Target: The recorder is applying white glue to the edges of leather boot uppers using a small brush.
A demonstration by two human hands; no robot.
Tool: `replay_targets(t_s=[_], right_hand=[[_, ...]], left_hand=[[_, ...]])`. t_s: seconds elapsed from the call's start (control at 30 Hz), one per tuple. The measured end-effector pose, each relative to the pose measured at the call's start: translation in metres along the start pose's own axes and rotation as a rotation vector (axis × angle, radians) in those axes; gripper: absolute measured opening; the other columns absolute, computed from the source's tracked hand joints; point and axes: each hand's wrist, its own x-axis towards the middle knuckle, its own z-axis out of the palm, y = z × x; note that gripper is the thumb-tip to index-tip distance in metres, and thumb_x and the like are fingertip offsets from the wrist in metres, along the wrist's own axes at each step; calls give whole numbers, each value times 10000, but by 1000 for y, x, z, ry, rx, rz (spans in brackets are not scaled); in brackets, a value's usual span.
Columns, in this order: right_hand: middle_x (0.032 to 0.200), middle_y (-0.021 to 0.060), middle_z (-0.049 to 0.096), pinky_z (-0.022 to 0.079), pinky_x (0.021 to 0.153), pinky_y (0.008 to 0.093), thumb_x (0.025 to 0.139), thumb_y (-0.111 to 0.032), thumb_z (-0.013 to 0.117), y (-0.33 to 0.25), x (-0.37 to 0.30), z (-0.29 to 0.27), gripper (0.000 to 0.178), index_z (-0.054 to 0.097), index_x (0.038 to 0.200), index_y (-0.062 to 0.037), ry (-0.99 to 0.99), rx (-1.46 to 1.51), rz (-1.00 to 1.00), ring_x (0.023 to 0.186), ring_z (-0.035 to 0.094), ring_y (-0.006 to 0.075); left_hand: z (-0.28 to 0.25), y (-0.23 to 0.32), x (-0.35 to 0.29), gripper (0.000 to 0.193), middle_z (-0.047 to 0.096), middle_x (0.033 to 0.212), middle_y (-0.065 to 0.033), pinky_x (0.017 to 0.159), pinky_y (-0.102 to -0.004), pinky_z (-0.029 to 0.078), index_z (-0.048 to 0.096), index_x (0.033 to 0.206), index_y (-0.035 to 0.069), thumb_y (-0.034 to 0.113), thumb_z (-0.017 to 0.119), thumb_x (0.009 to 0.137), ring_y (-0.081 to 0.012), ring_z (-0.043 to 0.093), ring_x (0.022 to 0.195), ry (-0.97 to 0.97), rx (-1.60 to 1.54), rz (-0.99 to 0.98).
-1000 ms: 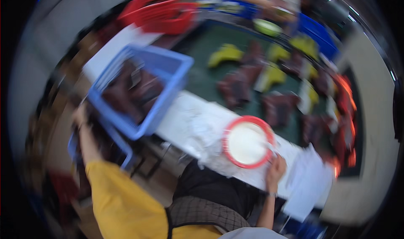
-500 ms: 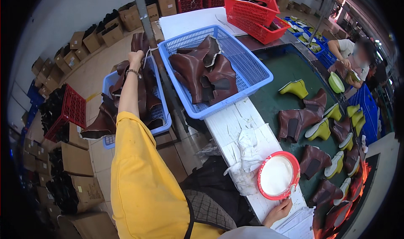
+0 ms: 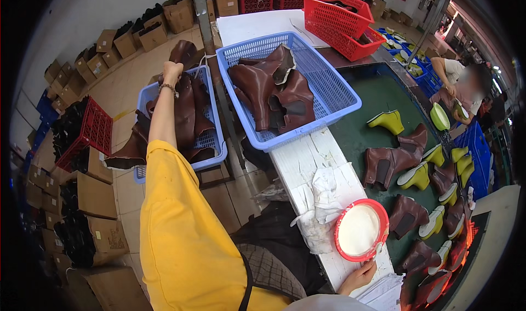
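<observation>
My left hand [image 3: 172, 72] is stretched out over the lower blue basket [image 3: 220, 153], its fingers closed on a brown leather boot upper [image 3: 183, 52]. More brown boot uppers [image 3: 185, 105] lie heaped in that basket, one hanging over its near left rim. On the white bench, my right hand [image 3: 359, 277] rests beside a red bowl [image 3: 341, 246] of white, glue-like liquid [image 3: 358, 231]. Its fingers are curled close under the rim, where a whitish, brush-like end shows; what they hold is partly hidden.
A second blue basket [image 3: 307, 133] with boot uppers stands on the white bench [image 3: 307, 155]. Crumpled white cloth [image 3: 324, 193] lies beside the bowl. A green belt [image 3: 356, 100] carries brown uppers and yellow-green boot soles [image 3: 387, 121]. A metal post [image 3: 211, 64] rises between the baskets. Across the belt sits a co-worker [image 3: 466, 86].
The whole view has shifted slightly. Against the basket, my left hand has moved a little left, and the upper in it now tilts to the right. My right hand stays by the bowl.
</observation>
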Motion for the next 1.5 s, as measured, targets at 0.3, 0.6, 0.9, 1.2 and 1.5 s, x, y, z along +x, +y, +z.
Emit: replay_targets(t_s=[0.3,0.6,0.9,1.2,1.5], right_hand=[[942,113,670,543,774,314,1099,-243,510,0,3,1,338,648,1093,65,-8,-31,-4,855,646,186],[1008,129,680,535,825,309,1095,-235,514,-3,-9,-2,329,630,1183,59,30,-24,4,907,644,203],[1137,196,684,504,945,399,1003,-78,545,-14,1,-9,284,623,1250,40,43,-21,106,1032,650,303],[895,53,661,480,689,299,928,-142,735,-102,34,-38,149,744,1059,-72,-25,-236,-91,775,626,154],[832,26,685,423,537,244,901,-136,762,-152,36,-53,141,797,1034,-103,-102,-80,12,619,587,118]], left_hand=[[-7,8,11,104,572,558,-111,389,-337,395,556,599,-7,5,628,674,-228,585,451,46,-641,-168],[-88,46,-29,118,640,627,-89,423,-291,405,593,651,57,23,688,711,-193,586,475,-98,-931,0],[-99,-48,-276,410,753,1147,-142,964,-323,525,635,1384,95,55,568,982,-232,723,1024,-170,193,1080],[17,19,-476,551,472,1471,-160,1196,-406,329,416,1450,13,187,644,980,-286,464,1385,-1079,-738,793],[52,54,-533,483,537,1397,-256,1064,-426,435,494,1185,23,-2,776,794,-374,560,1256,-936,-622,1324]])
